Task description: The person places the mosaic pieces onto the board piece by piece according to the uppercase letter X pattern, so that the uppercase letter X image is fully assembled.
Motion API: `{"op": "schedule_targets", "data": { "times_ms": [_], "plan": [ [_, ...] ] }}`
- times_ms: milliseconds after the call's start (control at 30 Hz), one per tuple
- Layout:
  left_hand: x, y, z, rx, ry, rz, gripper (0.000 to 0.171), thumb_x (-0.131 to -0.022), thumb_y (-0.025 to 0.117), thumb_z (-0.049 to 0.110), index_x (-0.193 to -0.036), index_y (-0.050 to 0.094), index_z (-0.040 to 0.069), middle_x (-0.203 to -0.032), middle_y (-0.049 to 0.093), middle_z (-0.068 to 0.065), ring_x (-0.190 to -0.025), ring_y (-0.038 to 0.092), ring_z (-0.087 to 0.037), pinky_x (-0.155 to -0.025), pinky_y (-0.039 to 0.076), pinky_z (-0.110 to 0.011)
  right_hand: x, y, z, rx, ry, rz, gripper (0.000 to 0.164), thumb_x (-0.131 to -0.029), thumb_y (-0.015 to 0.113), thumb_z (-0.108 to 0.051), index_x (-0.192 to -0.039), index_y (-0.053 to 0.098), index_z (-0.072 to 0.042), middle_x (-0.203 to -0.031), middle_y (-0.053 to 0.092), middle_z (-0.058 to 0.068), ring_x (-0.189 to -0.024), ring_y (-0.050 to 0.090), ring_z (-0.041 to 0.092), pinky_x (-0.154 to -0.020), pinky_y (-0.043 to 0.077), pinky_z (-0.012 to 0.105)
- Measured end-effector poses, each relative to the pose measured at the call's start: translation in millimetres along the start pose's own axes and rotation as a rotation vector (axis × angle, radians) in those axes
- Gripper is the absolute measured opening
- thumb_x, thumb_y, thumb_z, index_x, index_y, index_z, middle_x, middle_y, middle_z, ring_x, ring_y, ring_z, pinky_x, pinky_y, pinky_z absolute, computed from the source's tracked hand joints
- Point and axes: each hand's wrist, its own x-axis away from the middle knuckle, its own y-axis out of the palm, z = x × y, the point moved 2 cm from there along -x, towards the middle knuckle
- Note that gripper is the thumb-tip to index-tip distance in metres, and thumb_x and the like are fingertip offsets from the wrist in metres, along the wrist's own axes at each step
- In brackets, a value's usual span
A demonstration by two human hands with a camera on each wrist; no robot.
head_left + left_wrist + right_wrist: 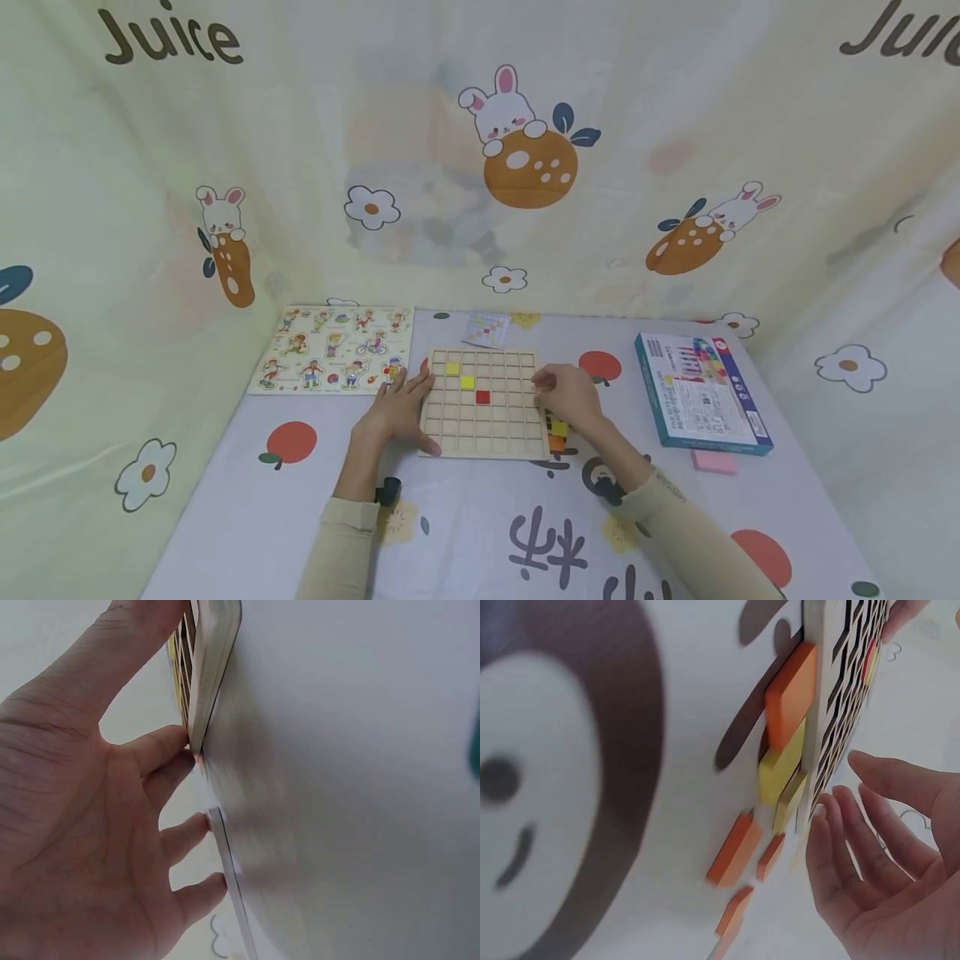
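A wooden grid board (457,427) lies on the table. Two yellow squares (467,382) and a red square (482,397) fill cells in a diagonal from its upper left. My left hand (393,412) spreads along the board's left side, the thumb at the lower left corner and the fingers near the upper edge. At the right edge my right hand (572,396) has bent fingers at the rim; the right wrist view shows the thumb apart from them and nothing between. Loose orange tiles (791,697) and yellow tiles (782,769) lie beside the board, below that hand.
A picture board of cartoon children (333,350) lies at the back left, near the left fingers. Behind the grid board is a small pattern card (487,330). On the right a flat teal-edged box (703,392) lies by a pink block (714,462). Printed curtains (420,150) hang behind.
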Motion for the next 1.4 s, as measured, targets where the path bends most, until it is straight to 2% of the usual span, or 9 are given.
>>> {"op": "schedule_targets", "data": {
  "times_ms": [133,267,400,600,833,1067,1300,1400],
  "plan": [
    [-1.2,0.9,0.2,-0.001,-0.004,-0.002,0.137,-0.057,0.098,0.057,-0.167,0.027,0.016,-0.174,0.019,-0.004,-0.160,0.003,-0.040,-0.128,0.007,-0.064,5.5,-4.6,8.9,0.013,0.056,-0.039,0.029,-0.084,0.082,-0.012,-0.113,0.077,-0.009,-0.102,0.075,0.005,-0.095,0.069,0.024,-0.082,0.061,0.041],
    [-1.1,0.7,0.5,-0.015,0.002,0.002,0.137,-0.057,0.098,0.058,-0.167,0.028,0.015,-0.174,0.019,-0.005,-0.160,0.005,-0.041,-0.127,0.009,-0.065,8.5,-6.3,16.7,0.029,0.090,-0.043,0.031,-0.086,0.083,-0.014,-0.115,0.076,-0.009,-0.104,0.076,0.006,-0.095,0.069,0.024,-0.082,0.062,0.039],
    [-0.1,1.1,-0.8,-0.023,0.006,-0.001,0.136,-0.059,0.097,0.058,-0.167,0.027,0.014,-0.174,0.019,-0.005,-0.160,0.006,-0.041,-0.127,0.010,-0.065,9.5,-5.8,22.3,0.047,0.105,-0.030,0.030,-0.085,0.084,-0.015,-0.113,0.077,-0.009,-0.101,0.075,0.006,-0.090,0.068,0.023,-0.076,0.061,0.036],
    [1.6,2.5,-1.6,0.003,-0.006,0.001,0.136,-0.058,0.098,0.056,-0.167,0.027,0.014,-0.175,0.018,-0.004,-0.160,0.005,-0.040,-0.127,0.008,-0.065,10.8,-3.5,25.8,0.011,0.114,-0.018,0.030,-0.084,0.085,-0.014,-0.113,0.077,-0.009,-0.099,0.074,0.006,-0.085,0.066,0.023,-0.069,0.060,0.032],
    [0.9,2.3,0.1,-0.010,0.001,0.009,0.136,-0.058,0.098,0.057,-0.166,0.028,0.014,-0.174,0.019,-0.004,-0.160,0.005,-0.041,-0.127,0.009,-0.066,11.9,-10.4,27.4,-0.077,0.107,0.014,0.028,-0.084,0.081,-0.008,-0.112,0.076,-0.008,-0.093,0.070,0.006,-0.081,0.062,0.024,-0.060,0.055,0.029],
    [-0.5,2.6,0.4,-0.012,0.005,0.009,0.136,-0.058,0.098,0.057,-0.166,0.028,0.014,-0.174,0.019,-0.004,-0.160,0.006,-0.041,-0.127,0.009,-0.066,8.6,-13.2,24.6,-0.131,0.075,0.026,0.026,-0.086,0.082,-0.013,-0.112,0.078,-0.013,-0.096,0.072,0.005,-0.078,0.062,0.024,-0.056,0.053,0.029],
    [-1.4,2.9,-0.7,-0.019,0.001,0.004,0.135,-0.059,0.097,0.058,-0.166,0.028,0.015,-0.174,0.020,-0.005,-0.160,0.006,-0.041,-0.127,0.009,-0.066,7.4,-5.6,8.8,-0.256,0.035,-0.017,0.027,-0.085,0.085,-0.012,-0.111,0.079,-0.012,-0.094,0.073,0.002,-0.076,0.064,0.022,-0.059,0.055,0.029],
    [-1.3,3.2,-0.6,-0.014,-0.002,0.001,0.136,-0.058,0.097,0.058,-0.166,0.028,0.015,-0.174,0.020,-0.005,-0.160,0.006,-0.040,-0.127,0.009,-0.065,6.7,0.7,0.9,-0.275,0.014,-0.040,0.028,-0.083,0.086,-0.010,-0.111,0.080,-0.010,-0.091,0.074,0.001,-0.075,0.066,0.020,-0.061,0.055,0.029]
  ]
}}
